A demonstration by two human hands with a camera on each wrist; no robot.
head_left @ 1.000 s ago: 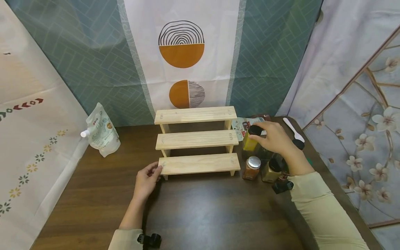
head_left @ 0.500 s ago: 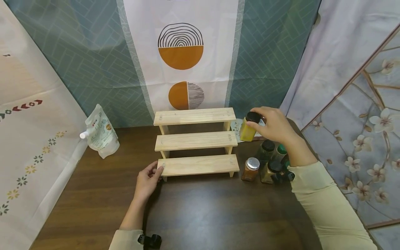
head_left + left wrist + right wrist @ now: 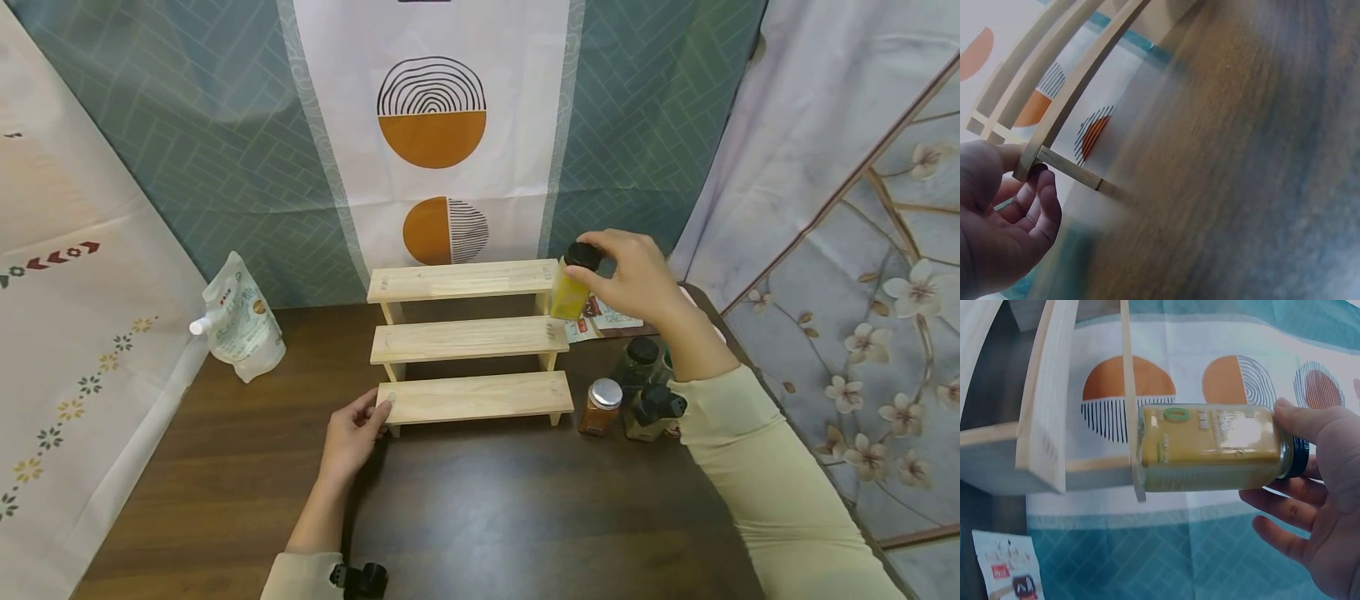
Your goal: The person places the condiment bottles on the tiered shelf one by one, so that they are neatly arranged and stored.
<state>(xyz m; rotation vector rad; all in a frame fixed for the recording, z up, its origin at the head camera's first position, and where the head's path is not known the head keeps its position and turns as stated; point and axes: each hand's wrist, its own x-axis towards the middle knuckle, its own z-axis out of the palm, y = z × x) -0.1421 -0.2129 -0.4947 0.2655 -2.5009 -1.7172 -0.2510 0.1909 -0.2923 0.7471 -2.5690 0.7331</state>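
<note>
We have a jar of yellow contents [image 3: 1210,447] in our right hand [image 3: 630,271], lifted off the table [image 3: 465,500] at the right end of the top board of the wooden stand [image 3: 468,339]. It is near upright, lid up; we cannot tell whether its base touches the board.

Our right thumb and fingers are parted by about the width of the neck, pinching the jar at its black lid [image 3: 1300,456] and shoulder, while the lower fingers spread away from the glass. Our left thumb and curled fingers close the gap on the left end of the lowest board, our left hand [image 3: 352,429] holding the stand there.

We judge the jar to be glass: stiff, fairly weighty for its size, smooth enough to slip and liable to chip if knocked on wood. The neck just under the lid looks the best hold, with the grip kept firm, since most of the weight seems to hang below it. The stand looks light and rigid, so a bump could shift it; the board's end is a sensible place to steady it. The silver-lidded jar [image 3: 602,407] stands on the table, near the stand's right side
</note>
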